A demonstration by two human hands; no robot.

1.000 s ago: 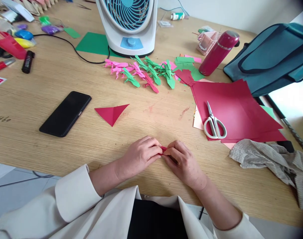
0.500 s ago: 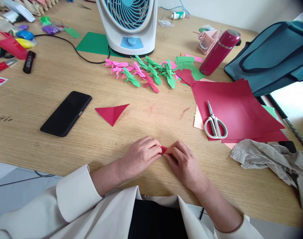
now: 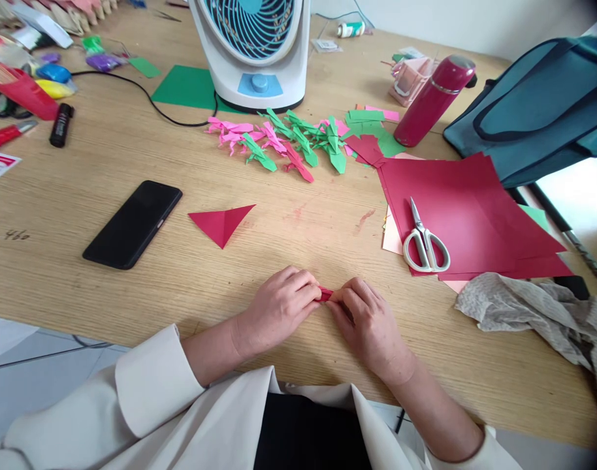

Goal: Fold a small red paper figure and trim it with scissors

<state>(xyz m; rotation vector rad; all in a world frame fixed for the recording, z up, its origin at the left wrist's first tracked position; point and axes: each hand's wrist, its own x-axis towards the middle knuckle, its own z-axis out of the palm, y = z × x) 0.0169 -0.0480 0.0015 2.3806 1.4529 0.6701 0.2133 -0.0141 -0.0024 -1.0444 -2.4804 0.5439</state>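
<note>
My left hand and my right hand meet near the front edge of the wooden table. Both pinch a small folded red paper piece, which is mostly hidden between the fingertips. A red paper triangle lies flat a little beyond my left hand. Further back lies a row of several pink, green and red folded paper figures. Red paper sheets lie to the right with white-handled scissors on them.
A black phone lies at the left. A white fan stands at the back with a black cable. A red bottle, a teal bag, a grey cloth and green paper are also there.
Both hands stay on the red piece with only small finger movement. The view has shifted slightly.
</note>
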